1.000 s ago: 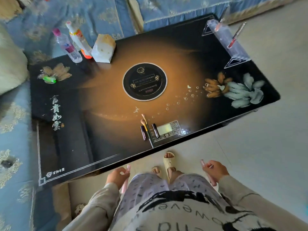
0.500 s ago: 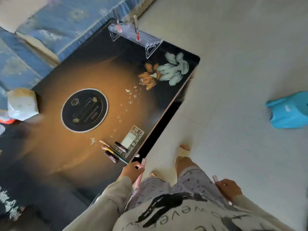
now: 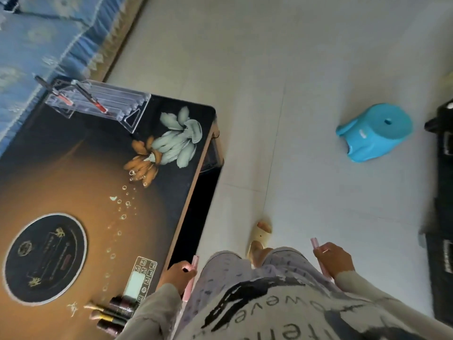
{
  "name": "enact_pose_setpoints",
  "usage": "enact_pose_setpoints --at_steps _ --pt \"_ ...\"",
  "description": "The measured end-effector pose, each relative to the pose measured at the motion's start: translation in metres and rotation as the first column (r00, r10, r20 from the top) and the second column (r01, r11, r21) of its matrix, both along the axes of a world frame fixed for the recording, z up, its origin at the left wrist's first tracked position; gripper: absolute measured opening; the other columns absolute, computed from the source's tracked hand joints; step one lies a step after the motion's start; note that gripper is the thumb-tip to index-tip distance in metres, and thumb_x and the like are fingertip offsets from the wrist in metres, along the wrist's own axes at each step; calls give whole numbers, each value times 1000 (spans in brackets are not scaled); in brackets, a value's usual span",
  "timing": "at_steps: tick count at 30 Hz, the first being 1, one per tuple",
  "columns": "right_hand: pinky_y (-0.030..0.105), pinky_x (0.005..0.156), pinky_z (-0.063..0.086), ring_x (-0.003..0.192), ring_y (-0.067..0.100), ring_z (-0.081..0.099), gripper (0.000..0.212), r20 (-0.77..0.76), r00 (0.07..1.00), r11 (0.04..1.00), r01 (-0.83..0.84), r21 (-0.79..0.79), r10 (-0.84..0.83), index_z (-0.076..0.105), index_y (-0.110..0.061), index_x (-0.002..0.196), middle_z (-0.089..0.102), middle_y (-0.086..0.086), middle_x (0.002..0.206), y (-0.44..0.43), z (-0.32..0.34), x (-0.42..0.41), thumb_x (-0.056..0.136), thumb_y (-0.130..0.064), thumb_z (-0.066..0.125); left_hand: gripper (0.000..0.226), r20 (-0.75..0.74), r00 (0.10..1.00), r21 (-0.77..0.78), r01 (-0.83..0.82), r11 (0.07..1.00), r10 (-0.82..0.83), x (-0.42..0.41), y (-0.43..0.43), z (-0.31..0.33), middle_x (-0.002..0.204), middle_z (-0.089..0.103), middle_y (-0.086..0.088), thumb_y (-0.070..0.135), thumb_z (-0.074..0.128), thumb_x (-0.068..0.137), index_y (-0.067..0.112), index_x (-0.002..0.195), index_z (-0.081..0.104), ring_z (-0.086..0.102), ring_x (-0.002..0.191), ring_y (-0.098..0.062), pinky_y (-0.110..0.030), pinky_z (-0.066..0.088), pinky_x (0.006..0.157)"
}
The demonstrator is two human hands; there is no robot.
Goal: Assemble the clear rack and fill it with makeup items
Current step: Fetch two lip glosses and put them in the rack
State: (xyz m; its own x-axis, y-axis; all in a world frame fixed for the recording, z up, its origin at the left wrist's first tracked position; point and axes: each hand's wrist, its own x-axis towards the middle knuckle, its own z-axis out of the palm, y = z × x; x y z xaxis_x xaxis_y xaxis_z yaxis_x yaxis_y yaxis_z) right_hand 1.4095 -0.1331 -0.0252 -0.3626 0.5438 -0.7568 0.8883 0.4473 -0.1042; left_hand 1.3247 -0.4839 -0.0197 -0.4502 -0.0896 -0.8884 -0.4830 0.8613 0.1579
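The fingers of the left hand (image 3: 177, 272) are curled around a thin pink stick (image 3: 190, 278). The stick pokes up past the thumb and hangs down below the hand. This hand is right at the near edge of the tabletop (image 3: 73, 182). The fingers of the right hand (image 3: 334, 260) are closed around another pink stick (image 3: 318, 253). Its top end sticks out above the hand. This hand is out over the pale floor (image 3: 282, 94), well apart from the tabletop.

Both arms wear light sleeves. Below the hands are spotted trousers and a light top with black letters. One foot in a pale slipper (image 3: 261, 238) stands on the floor between the hands.

Just beside the left arm, a small bunch of makeup things (image 3: 110, 312) lies on the tabletop. There are dark tubes and little brushes, side by side. Next to them is a small panel with buttons (image 3: 141, 278). A round black ring (image 3: 45, 257) is printed on the dark and gold tabletop, and painted flowers (image 3: 169, 143) are near the far corner.

The clear rack (image 3: 98, 101) stands at the far end of the tabletop, well apart from both hands. Two thin sticks with red tips (image 3: 92, 99) lean in it, tilted to one side. A blue patterned sofa (image 3: 49, 38) is behind the rack.

A blue stool (image 3: 375, 131) sits on the floor, off to the right. Some dark things are at the right edge, too blurry to tell.
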Motion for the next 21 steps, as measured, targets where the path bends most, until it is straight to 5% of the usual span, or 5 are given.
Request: enact_pose_setpoints --at_steps 2,5,14,21 --pt "25 72 33 101 31 61 25 -55 997 999 54 -8 -54 64 -5 102 67 17 111 19 3 -21 89 -23 52 15 -23 1000 10 -5 1000 5 -21 17 0 114 66 -16 25 57 88 27 73 55 59 95 -25 -24 38 76" --pt "27 76 37 101 31 60 25 -97 992 997 80 -12 -80 64 -6 103 67 16 110 43 9 -53 89 -23 53 27 -40 999 16 -23 1000 23 -52 43 3 110 66 -17 25 57 88 30 62 48 55 83 -22 -26 42 73" --pt "30 86 43 104 33 60 32 -93 988 992 122 -9 -123 61 -1 108 66 18 114 92 10 -140 92 -27 49 7 -68 994 32 88 996 -86 -181 116 -8 115 65 -17 22 56 89 16 87 57 58 97 -28 -24 38 76" --pt "31 88 42 106 33 59 31 -29 975 975 221 6 -221 62 0 107 66 19 115 122 15 -208 92 -25 51 32 -114 973 49 208 977 -201 -330 181 3 126 59 -16 24 50 92 6 117 59 55 115 -31 -32 43 97"
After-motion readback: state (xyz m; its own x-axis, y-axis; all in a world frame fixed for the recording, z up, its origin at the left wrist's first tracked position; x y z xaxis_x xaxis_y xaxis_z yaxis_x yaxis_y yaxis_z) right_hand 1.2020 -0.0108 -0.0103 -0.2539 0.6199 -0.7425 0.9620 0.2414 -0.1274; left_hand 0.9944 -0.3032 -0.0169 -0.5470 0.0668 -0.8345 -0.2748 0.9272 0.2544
